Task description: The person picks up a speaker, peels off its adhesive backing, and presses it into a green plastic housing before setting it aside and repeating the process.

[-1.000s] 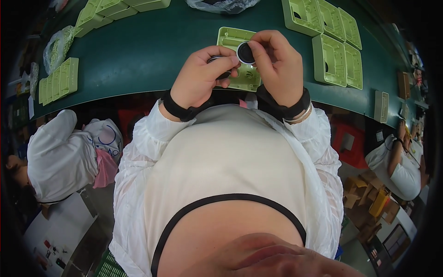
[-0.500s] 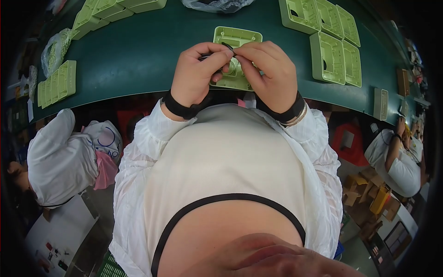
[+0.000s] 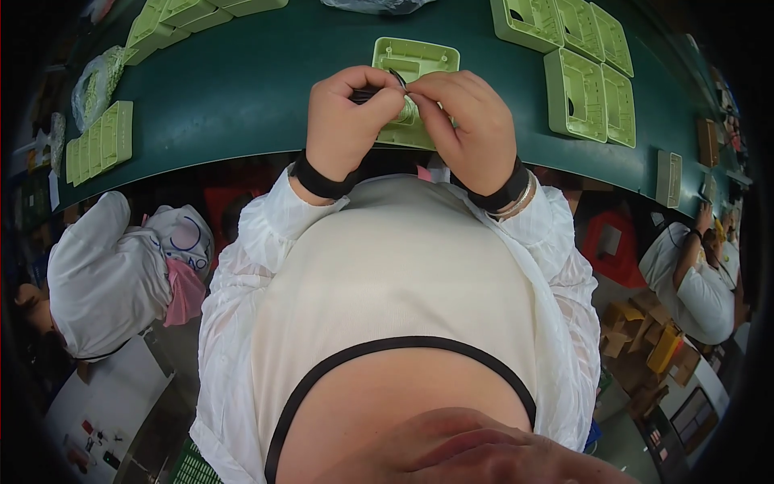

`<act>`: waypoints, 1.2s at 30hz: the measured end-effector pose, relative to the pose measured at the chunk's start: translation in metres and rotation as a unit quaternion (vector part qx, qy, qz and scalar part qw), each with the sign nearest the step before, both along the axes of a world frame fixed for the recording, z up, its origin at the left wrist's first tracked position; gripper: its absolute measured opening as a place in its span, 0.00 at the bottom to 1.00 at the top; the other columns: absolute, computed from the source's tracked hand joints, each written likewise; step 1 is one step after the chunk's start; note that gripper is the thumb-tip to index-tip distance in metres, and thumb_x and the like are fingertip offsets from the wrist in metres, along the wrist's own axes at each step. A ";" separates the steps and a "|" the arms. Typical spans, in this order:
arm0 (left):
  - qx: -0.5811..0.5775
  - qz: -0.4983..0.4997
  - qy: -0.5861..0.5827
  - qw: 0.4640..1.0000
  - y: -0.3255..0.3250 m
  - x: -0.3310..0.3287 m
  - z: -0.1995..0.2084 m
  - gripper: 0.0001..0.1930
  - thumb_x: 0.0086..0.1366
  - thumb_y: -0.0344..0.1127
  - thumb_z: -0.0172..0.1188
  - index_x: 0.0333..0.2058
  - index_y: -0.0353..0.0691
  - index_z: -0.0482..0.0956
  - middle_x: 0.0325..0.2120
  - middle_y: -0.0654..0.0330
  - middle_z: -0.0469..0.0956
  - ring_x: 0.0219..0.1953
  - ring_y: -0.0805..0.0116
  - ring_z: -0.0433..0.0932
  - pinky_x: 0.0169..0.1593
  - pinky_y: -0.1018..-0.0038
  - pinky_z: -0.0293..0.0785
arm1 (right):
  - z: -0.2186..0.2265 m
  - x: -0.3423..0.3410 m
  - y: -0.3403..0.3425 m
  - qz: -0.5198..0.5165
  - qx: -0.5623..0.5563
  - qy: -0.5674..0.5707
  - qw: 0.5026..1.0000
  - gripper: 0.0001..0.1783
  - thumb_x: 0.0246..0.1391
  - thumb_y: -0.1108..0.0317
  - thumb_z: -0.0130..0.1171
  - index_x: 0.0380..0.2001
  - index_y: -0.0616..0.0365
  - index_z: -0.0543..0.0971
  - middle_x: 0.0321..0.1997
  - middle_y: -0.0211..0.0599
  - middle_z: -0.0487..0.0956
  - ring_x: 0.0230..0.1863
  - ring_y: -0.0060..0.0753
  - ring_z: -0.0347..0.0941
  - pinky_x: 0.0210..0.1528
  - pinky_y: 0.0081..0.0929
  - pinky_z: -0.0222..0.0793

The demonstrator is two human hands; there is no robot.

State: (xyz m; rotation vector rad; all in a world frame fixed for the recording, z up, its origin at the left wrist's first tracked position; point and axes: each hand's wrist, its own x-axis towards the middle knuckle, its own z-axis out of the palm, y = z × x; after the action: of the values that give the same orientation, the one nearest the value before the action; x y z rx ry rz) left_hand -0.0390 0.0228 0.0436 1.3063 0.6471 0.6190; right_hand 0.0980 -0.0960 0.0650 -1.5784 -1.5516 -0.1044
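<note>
My left hand (image 3: 345, 121) is closed around a thin black piece that looks like a cord or strip (image 3: 397, 77); part of it shows between the thumb and curled fingers. The fingertips of my right hand (image 3: 474, 113) are pinched together at the black piece's end, meeting the left thumb. What exactly sits in the right pinch is too small to make out. Beneath both hands a light green plastic housing (image 3: 418, 48) lies open side up on the table, its middle partly hidden by my fingers.
More green housings (image 3: 576, 89) stand at the right of the dark green table (image 3: 234, 89). Others (image 3: 189, 14) line the far left, above a clear bag of small green parts (image 3: 98, 90) and a row of green pieces (image 3: 103, 145). Co-workers sit on both sides.
My left fingers have curled further round the black piece, and its tip between the hands has shifted slightly. The right hand keeps its pinch almost in place.
</note>
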 end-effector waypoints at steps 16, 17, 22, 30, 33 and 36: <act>0.289 -0.067 0.011 0.955 -0.006 -0.004 0.012 0.03 0.58 0.25 0.66 0.31 0.32 0.81 0.26 0.59 0.80 0.28 0.68 0.77 0.34 0.74 0.73 | 0.000 0.006 -0.024 -0.024 -0.027 0.078 0.996 0.06 0.50 0.69 0.66 0.32 0.58 0.81 0.30 0.40 0.81 0.33 0.49 0.77 0.35 0.38 0.74; 0.231 -0.094 0.021 0.968 -0.003 -0.003 0.011 0.02 0.59 0.25 0.64 0.31 0.33 0.81 0.26 0.61 0.80 0.28 0.70 0.77 0.32 0.75 0.71 | 0.001 0.009 -0.031 -0.025 -0.009 0.080 0.996 0.07 0.50 0.69 0.65 0.32 0.58 0.80 0.30 0.40 0.80 0.33 0.48 0.77 0.35 0.37 0.73; -0.115 -0.247 0.005 0.962 0.002 -0.001 0.016 0.01 0.61 0.25 0.60 0.32 0.35 0.79 0.28 0.63 0.78 0.27 0.73 0.74 0.28 0.80 0.65 | 0.013 0.032 -0.101 -0.068 0.032 0.191 0.979 0.06 0.54 0.74 0.61 0.36 0.61 0.77 0.33 0.34 0.78 0.33 0.32 0.75 0.35 0.30 0.72; -0.209 -0.294 -0.063 0.931 0.007 -0.007 0.013 0.03 0.61 0.29 0.57 0.33 0.37 0.76 0.31 0.61 0.77 0.27 0.75 0.72 0.25 0.82 0.60 | -0.169 0.116 -0.260 -0.403 0.237 0.488 0.737 0.06 0.62 0.76 0.53 0.41 0.62 0.77 0.26 0.32 0.79 0.24 0.19 0.72 0.27 0.18 0.68; -0.207 -0.296 -0.057 0.931 0.005 -0.016 0.015 0.05 0.62 0.31 0.58 0.34 0.37 0.76 0.31 0.59 0.77 0.27 0.73 0.72 0.24 0.83 0.60 | -0.274 0.179 -0.273 -0.477 0.150 0.500 0.707 0.06 0.59 0.72 0.56 0.35 0.65 0.78 0.29 0.42 0.83 0.26 0.28 0.76 0.29 0.29 0.72; -0.243 -0.292 -0.050 0.924 0.003 -0.008 0.027 0.05 0.63 0.31 0.58 0.35 0.36 0.76 0.31 0.58 0.77 0.28 0.72 0.72 0.24 0.82 0.61 | -0.363 0.234 -0.326 -0.587 -0.049 0.395 0.705 0.12 0.55 0.68 0.59 0.33 0.70 0.78 0.29 0.48 0.83 0.28 0.36 0.78 0.33 0.36 0.74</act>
State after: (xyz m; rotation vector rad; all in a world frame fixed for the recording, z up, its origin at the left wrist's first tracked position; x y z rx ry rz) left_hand -0.0474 0.0260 0.0702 0.9209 0.2700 0.0220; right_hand 0.3323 -0.4218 -0.2976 -2.0636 0.2571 -0.0234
